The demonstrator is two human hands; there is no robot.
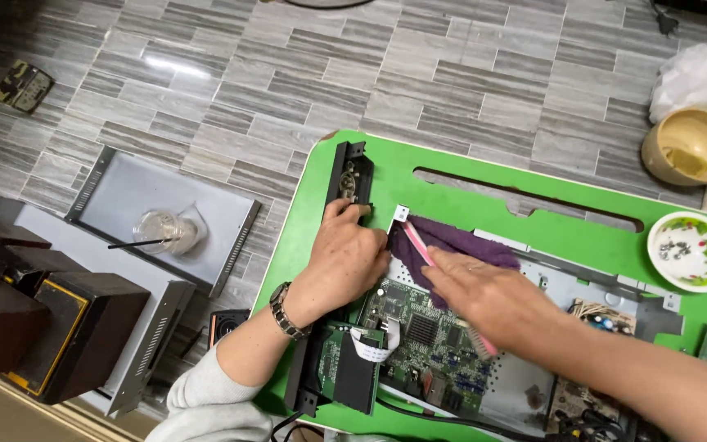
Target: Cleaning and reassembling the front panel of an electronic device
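Note:
An opened electronic device with a metal chassis [583, 286] lies on a green table [484, 200]. A green circuit board [427, 348] sits inside it. My left hand [345, 262], with a wristwatch, grips the device's black front panel [348, 176] at its left edge. My right hand [484, 299] holds a pink toothbrush [421, 245], its bristles down over the board. A purple cloth [452, 241] lies under and beyond the right hand, on the chassis's far corner.
A small floral dish [691, 250] with screws sits at the table's right. A tan bowl [691, 147] and a white plastic bag [701, 78] are on the tiled floor. Left: a grey metal cover [124, 196] holding a plastic cup [165, 229], and dark speaker boxes [67, 327].

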